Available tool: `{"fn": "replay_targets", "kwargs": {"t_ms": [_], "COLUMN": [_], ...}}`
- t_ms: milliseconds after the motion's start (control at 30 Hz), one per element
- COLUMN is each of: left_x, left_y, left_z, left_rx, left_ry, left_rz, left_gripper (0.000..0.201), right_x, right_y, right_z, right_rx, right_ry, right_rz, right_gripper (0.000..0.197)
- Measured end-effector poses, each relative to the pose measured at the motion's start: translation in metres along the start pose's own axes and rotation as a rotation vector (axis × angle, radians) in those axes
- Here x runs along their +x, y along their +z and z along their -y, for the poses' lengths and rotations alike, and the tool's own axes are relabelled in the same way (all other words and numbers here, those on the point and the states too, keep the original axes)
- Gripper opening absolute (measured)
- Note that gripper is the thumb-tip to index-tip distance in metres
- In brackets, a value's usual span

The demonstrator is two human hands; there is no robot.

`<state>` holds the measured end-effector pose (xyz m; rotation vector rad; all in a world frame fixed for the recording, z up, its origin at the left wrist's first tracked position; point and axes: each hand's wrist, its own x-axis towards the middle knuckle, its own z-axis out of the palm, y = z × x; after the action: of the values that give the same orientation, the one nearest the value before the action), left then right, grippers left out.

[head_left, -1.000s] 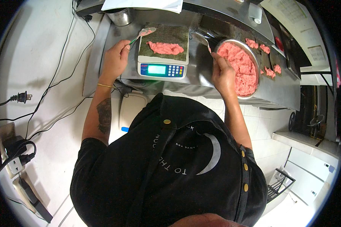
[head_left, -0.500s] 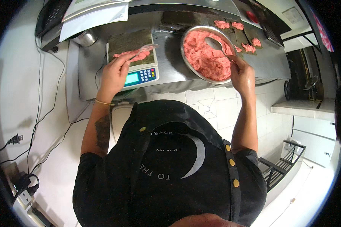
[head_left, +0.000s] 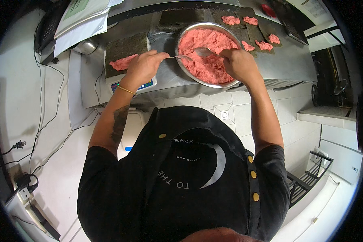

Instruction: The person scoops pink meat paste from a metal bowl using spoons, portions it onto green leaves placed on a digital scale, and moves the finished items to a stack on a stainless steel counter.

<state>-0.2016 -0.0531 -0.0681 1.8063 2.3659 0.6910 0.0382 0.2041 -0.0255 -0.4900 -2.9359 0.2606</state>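
Note:
Raw pink minced meat (head_left: 207,38) fills a round metal bowl (head_left: 183,71) on the steel counter. Pinched in my left hand (head_left: 144,67) is a metal spoon (head_left: 184,57), its tip over the meat at the bowl's left side. My right hand (head_left: 241,64) grips a second spoon (head_left: 203,51), whose head rests in the meat close to the first one. Left of the bowl, a dark seaweed sheet (head_left: 127,45) lies on a digital scale (head_left: 148,85), carrying a strip of meat (head_left: 122,63). My left wrist and hand partly cover the scale's keypad and display.
More seaweed sheets with several lumps of meat (head_left: 264,46) lie right of the bowl. A small metal pot (head_left: 86,46) stands beyond the scale, near hanging papers (head_left: 81,30). Cables (head_left: 60,97) run down the left wall. A black metal rack (head_left: 310,173) is at the right.
My left hand has moved right with its spoon, from the strip on the scale to the bowl. My right hand has shifted left, bringing its spoon toward the middle of the meat.

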Motion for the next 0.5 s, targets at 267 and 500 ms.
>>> {"fn": "replay_targets", "kwargs": {"t_ms": [267,500], "left_x": [0.004,0.025], "left_y": [0.014,0.014], "left_z": [-0.012,-0.027], "left_rx": [0.006,-0.017], "left_ry": [0.018,0.055], "left_rz": [-0.112,-0.150], "left_gripper": [0.024,0.026], "right_x": [-0.002,-0.020], "right_y": [-0.011,-0.014], "right_z": [-0.004,-0.033], "right_rx": [0.021,0.282], "right_ry": [-0.104,0.030], "right_rz": [0.031,0.006], "right_gripper": [0.024,0.028]}}
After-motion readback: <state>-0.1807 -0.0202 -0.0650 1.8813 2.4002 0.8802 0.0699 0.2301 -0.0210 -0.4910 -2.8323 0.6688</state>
